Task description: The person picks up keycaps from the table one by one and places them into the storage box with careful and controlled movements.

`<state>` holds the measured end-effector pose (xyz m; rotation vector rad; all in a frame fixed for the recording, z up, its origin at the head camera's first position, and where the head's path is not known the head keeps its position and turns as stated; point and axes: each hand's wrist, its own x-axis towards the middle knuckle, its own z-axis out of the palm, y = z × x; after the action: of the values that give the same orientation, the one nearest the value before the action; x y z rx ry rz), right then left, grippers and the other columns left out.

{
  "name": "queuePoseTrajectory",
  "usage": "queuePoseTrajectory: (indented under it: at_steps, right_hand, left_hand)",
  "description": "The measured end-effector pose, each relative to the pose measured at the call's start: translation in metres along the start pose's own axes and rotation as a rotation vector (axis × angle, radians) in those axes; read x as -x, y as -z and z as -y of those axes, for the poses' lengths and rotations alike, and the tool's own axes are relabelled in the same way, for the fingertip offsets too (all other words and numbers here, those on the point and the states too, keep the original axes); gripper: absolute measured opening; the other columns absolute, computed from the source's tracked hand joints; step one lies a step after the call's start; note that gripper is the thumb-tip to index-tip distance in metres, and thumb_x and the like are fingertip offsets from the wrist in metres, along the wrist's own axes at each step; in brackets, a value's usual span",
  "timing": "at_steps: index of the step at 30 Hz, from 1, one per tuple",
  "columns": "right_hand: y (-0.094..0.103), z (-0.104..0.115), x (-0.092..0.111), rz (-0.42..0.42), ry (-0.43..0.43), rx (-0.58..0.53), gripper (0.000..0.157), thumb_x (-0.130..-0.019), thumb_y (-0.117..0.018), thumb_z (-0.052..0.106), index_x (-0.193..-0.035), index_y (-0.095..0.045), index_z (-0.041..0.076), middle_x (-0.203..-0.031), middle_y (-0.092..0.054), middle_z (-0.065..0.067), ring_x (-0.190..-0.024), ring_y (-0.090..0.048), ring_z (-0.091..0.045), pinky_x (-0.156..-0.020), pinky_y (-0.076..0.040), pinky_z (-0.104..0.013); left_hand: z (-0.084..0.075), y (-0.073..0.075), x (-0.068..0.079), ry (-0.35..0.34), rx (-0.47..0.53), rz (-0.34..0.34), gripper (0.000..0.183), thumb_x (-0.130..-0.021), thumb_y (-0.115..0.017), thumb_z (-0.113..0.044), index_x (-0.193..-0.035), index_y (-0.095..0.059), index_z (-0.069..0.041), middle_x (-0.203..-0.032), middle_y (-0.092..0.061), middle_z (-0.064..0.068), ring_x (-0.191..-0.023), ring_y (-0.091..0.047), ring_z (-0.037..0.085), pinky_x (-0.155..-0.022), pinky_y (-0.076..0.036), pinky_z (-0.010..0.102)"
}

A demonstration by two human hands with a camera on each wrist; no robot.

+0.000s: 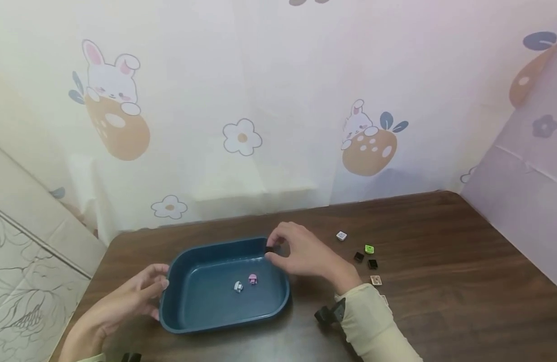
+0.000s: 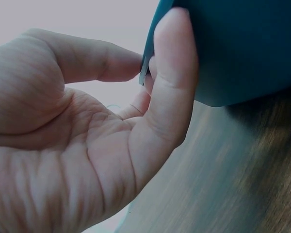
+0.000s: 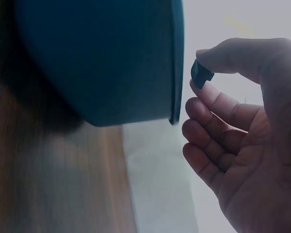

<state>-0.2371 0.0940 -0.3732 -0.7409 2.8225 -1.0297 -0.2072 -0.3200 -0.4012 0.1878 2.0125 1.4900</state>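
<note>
A blue, rounded rectangular tray (image 1: 224, 322) sits on the table, with a small white piece (image 1: 238, 286) and a small pink piece (image 1: 253, 279) lying inside. At its left end my left hand (image 1: 131, 296) grips the rim; in the left wrist view the thumb and fingers (image 2: 172, 73) lie on either side of the tray wall (image 2: 242, 53). Over the tray's far right corner, my right hand (image 1: 305, 254) pinches a small black notched piece (image 3: 201, 74) between thumb and forefinger. The other fingers (image 3: 199, 136) are loosely curled.
To the right of the tray lie several small square pieces: a white one (image 1: 341, 236), a green one (image 1: 369, 249), two black ones (image 1: 372, 264) and a patterned pale one (image 1: 375, 280). Another is partly hidden by the right sleeve (image 1: 378, 317). A printed curtain (image 1: 278, 171) hangs behind the table.
</note>
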Motion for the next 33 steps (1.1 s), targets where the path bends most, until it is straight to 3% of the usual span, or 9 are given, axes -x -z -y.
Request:
queuePoseTrajectory:
  at_steps: [5,10,17,33]
  right_hand:
    - [-0.005,0.005,-0.005,0.011,0.046,0.015,0.017,-0.094,-0.078,0.027,-0.108,-0.072,0.019,-0.108,-0.070,0.002,-0.103,-0.059,-0.015,-0.094,-0.055,-0.040]
    - [-0.010,0.011,-0.008,0.043,0.052,-0.026,0.020,-0.094,-0.077,0.029,-0.110,-0.072,0.018,-0.112,-0.071,-0.004,-0.107,-0.061,-0.020,-0.097,-0.055,-0.041]
    - [-0.014,0.012,-0.011,0.044,0.060,-0.033,0.016,-0.094,-0.078,0.027,-0.107,-0.072,0.020,-0.111,-0.071,-0.001,-0.108,-0.061,-0.020,-0.096,-0.055,-0.041]
    - [-0.023,0.020,-0.018,0.081,0.056,-0.038,0.018,-0.094,-0.078,0.029,-0.109,-0.072,0.020,-0.112,-0.069,0.004,-0.110,-0.059,-0.016,-0.100,-0.054,-0.042]
  left_hand:
    - [-0.001,0.001,0.002,-0.010,-0.004,-0.005,0.051,-0.113,-0.047,-0.024,-0.149,-0.022,0.002,-0.122,-0.048,0.010,-0.103,-0.061,0.020,-0.077,-0.062,0.040]
    - [0.000,0.002,0.006,-0.018,0.001,-0.011,0.049,-0.113,-0.048,-0.023,-0.148,-0.023,0.002,-0.121,-0.049,0.009,-0.102,-0.062,0.020,-0.077,-0.062,0.041]
    - [-0.002,-0.001,0.004,-0.025,0.012,-0.024,0.052,-0.112,-0.050,-0.023,-0.149,-0.024,0.003,-0.128,-0.045,0.014,-0.105,-0.062,0.021,-0.077,-0.062,0.040]
    - [-0.004,-0.002,0.000,-0.008,0.035,-0.028,0.052,-0.111,-0.053,-0.024,-0.147,-0.026,0.001,-0.120,-0.054,0.009,-0.102,-0.065,0.021,-0.076,-0.063,0.041]
